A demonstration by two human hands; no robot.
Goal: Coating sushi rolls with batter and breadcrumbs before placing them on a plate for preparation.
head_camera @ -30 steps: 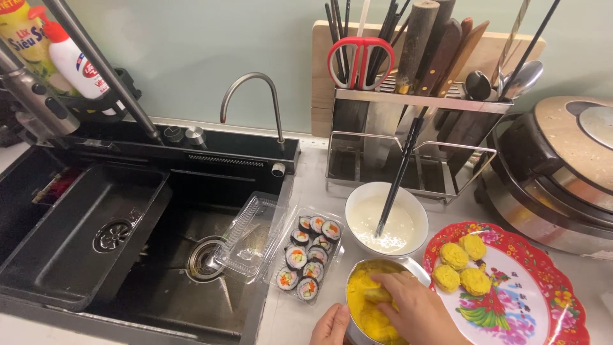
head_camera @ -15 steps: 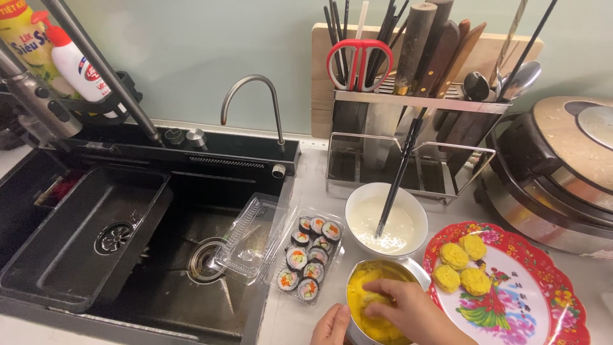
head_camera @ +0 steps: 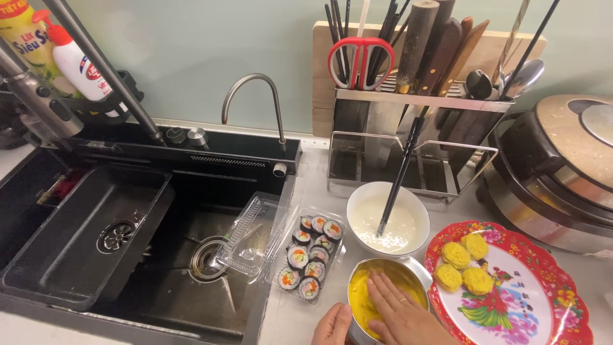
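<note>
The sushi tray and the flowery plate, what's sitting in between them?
In the head view, the metal bowl of yellow crumbs sits between the sushi tray and the flowery plate, with the right hand pressing inside it.

Left hand [head_camera: 332, 326]: low at the frame's bottom edge, only thumb and part of the palm showing, thumb pointing up and curled slightly inward; the rest is cut off.
Right hand [head_camera: 399, 313]: enters from the bottom right, palm down, flat and open.
Right fingers [head_camera: 378, 289]: stretched out together, pointing up and to the left, nothing pinched between them.
Right ring finger: wears a thin band.
Right wrist: at the bottom edge, forearm out of view.
Spacing: the two hands lie near each other, not touching.
</note>
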